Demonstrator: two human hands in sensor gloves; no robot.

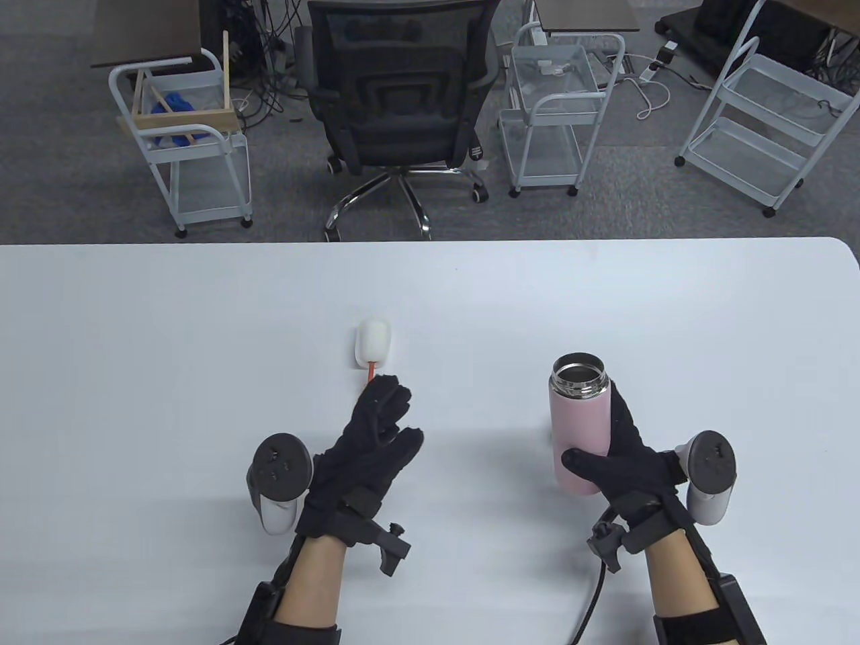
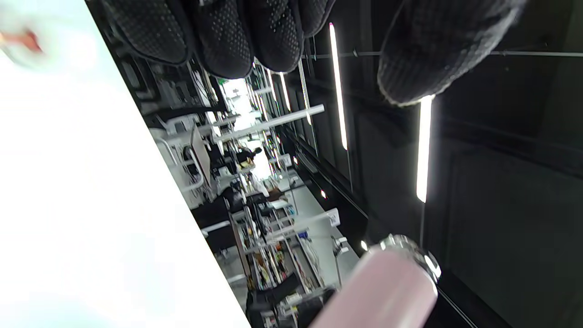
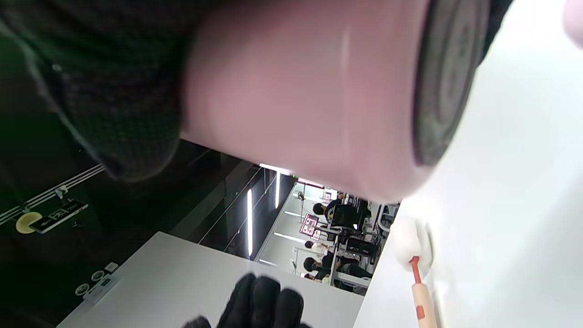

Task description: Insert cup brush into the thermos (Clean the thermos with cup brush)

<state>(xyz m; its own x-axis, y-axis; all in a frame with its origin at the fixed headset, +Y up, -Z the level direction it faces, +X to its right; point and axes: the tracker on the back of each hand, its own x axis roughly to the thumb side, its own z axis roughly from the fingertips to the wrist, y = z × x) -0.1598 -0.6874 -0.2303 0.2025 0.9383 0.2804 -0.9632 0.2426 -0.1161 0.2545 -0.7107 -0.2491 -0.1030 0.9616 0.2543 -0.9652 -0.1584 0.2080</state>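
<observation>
The cup brush lies on the white table, with its white sponge head pointing away and an orange stem behind it. My left hand hovers open over the handle, which it hides; in the right wrist view the brush lies apart from the left fingers. My right hand grips the pink thermos around its body. It is upright with an open steel mouth. The thermos shows its dark base just off the table. The left wrist view shows spread fingers and the thermos.
Beyond the table's far edge stand a black office chair and white wire carts on grey carpet. The table's right corner is rounded.
</observation>
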